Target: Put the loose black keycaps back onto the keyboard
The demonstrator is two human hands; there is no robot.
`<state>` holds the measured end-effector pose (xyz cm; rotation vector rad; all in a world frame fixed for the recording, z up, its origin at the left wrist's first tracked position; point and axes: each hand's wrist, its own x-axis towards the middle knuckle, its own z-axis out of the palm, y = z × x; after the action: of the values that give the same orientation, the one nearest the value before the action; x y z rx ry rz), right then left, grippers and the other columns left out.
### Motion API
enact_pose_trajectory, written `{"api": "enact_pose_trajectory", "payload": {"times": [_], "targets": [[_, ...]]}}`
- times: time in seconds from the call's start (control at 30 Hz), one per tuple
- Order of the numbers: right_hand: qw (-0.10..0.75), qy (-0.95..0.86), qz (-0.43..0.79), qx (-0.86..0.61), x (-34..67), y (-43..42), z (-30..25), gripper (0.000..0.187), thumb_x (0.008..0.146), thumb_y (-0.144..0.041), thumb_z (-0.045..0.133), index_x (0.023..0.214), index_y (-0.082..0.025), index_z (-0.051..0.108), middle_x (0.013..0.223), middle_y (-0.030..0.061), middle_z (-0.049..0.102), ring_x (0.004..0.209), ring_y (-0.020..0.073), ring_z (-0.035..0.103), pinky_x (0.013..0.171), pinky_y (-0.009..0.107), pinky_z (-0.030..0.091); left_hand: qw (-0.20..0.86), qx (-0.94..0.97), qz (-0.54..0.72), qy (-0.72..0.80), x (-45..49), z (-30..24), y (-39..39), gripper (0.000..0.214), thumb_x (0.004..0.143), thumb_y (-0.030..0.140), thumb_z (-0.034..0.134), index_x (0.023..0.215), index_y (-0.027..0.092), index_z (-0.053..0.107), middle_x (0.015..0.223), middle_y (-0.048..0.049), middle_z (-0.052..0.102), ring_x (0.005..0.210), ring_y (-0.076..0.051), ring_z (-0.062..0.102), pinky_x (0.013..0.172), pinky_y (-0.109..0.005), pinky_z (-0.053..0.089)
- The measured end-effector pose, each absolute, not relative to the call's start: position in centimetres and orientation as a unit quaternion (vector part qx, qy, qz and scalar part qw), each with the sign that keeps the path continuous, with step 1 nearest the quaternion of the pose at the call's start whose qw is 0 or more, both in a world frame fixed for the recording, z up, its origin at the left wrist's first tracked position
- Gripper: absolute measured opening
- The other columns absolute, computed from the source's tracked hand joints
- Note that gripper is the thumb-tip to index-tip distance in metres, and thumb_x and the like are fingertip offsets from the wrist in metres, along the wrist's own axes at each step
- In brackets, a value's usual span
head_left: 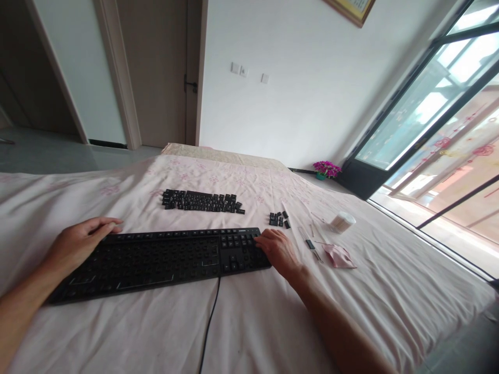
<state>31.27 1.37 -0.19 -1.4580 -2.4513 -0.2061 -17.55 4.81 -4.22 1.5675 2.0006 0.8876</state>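
A black keyboard (156, 257) lies across the bed, its main section stripped of keycaps, while keys remain along the top row and in the right-hand section. My left hand (80, 241) is over its upper left corner, thumb and fingers pressed together; anything between them is too small to make out. At the right end, my right hand (278, 249) has its fingers closed on a keycap at the number pad's upper right, partly hidden by the fingers. Beyond the keyboard, loose black keycaps (200, 201) lie in rows. A smaller group of keycaps (276, 219) sits to the right.
A cable (210, 324) runs from the keyboard toward me. To the right are a tub of cotton swabs (343, 222), a keycap puller with wire loops (310, 244) and a pink cloth (338, 256). Everything lies on a wrinkled pink bedsheet (249, 322).
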Motion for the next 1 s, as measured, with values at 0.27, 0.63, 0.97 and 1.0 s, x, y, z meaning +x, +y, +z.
{"api": "enact_pose_trajectory", "payload": {"times": [0.27, 0.63, 0.97, 1.0], "targets": [[0.053, -0.854, -0.116, -0.504, 30.7, 0.5, -0.2, 0.019, 0.093, -0.019, 0.045, 0.093, -0.021, 0.064, 0.086, 0.0054, 0.061, 0.079, 0.0177, 0.050, 0.071, 0.031, 0.030, 0.222, 0.569, 0.316, 0.726, -17.4, -3.9, 4.7, 0.041, 0.082, 0.045, 0.050, 0.111, 0.020, 0.065, 0.107, 0.0017, 0.072, 0.101, -0.019, 0.061, 0.086, -0.021, 0.041], [0.021, -0.843, -0.113, -0.525, 29.6, -0.8, 0.3, 0.028, 0.086, -0.012, 0.049, 0.110, -0.020, 0.062, 0.094, 0.0087, 0.062, 0.086, 0.0205, 0.052, 0.073, 0.032, 0.031, 0.206, 0.575, 0.325, 0.722, -18.0, -4.8, 5.1, 0.042, 0.080, 0.050, 0.049, 0.107, 0.022, 0.067, 0.105, 0.0001, 0.072, 0.100, -0.019, 0.063, 0.082, -0.021, 0.042], [0.300, -0.723, -0.039, -0.621, 35.8, 3.6, -0.6, 0.030, 0.092, -0.026, 0.044, 0.105, -0.027, 0.071, 0.096, 0.0034, 0.066, 0.088, 0.0171, 0.059, 0.076, 0.028, 0.042, 0.243, 0.552, 0.326, 0.728, -17.8, -4.6, 4.9, 0.044, 0.081, 0.052, 0.048, 0.112, 0.024, 0.063, 0.098, 0.0013, 0.074, 0.096, -0.019, 0.066, 0.071, -0.019, 0.047], [0.295, -0.707, -0.056, -0.640, 36.6, 4.2, -0.6, 0.029, 0.091, -0.027, 0.046, 0.103, -0.028, 0.072, 0.096, 0.0028, 0.067, 0.089, 0.0176, 0.059, 0.076, 0.028, 0.042, 0.245, 0.549, 0.326, 0.730, -17.7, -4.6, 4.8, 0.044, 0.081, 0.052, 0.048, 0.112, 0.025, 0.064, 0.097, 0.0020, 0.075, 0.095, -0.018, 0.066, 0.068, -0.018, 0.047]]}}
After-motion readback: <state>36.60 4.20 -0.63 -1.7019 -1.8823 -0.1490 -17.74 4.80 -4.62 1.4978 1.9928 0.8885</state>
